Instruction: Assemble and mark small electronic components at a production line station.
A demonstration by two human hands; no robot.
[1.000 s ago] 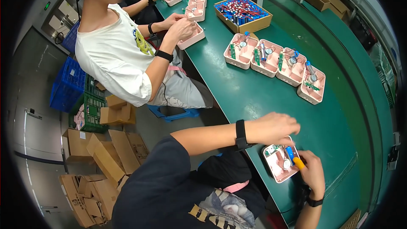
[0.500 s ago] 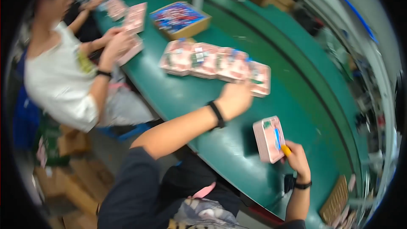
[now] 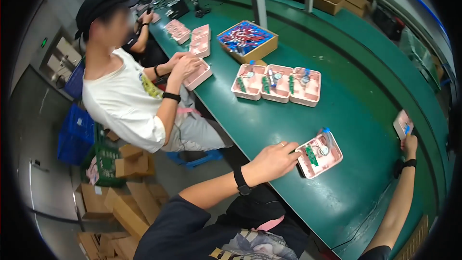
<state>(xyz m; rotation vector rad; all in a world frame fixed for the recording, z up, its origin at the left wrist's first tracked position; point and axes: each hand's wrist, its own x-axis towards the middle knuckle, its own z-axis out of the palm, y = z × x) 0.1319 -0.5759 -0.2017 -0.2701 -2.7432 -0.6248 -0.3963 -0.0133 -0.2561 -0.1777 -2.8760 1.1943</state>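
Observation:
A pale pink plastic housing (image 3: pixel 333 163) lies open side up on the bench, with a green circuit board (image 3: pixel 311 155), a round component and wires inside. My left hand (image 3: pixel 275 161) pinches its left rim. Far to the right, my stretched-out right hand (image 3: pixel 410 147) grips the near end of another pink housing (image 3: pixel 402 121). A blue part shows in that housing, and a small yellow piece sits at my right fingertips, too small to name. Beyond my left hand stand three similar housings (image 3: pixel 275 97) side by side, fitted with boards and wires.
A cardboard box (image 3: pixel 262 50) of blue and red wired parts stands behind the row. At left, a co-worker (image 3: pixel 122 99) handles a pink housing (image 3: pixel 198 76), with more housings beyond. A raised green ledge (image 3: pixel 356 41) runs along the bench's back. Cartons (image 3: pixel 132 207) lie on the floor.
My left hand has brought one housing from the row's right end nearer to me. My right hand has moved right and away with the other housing. The view has shifted left.

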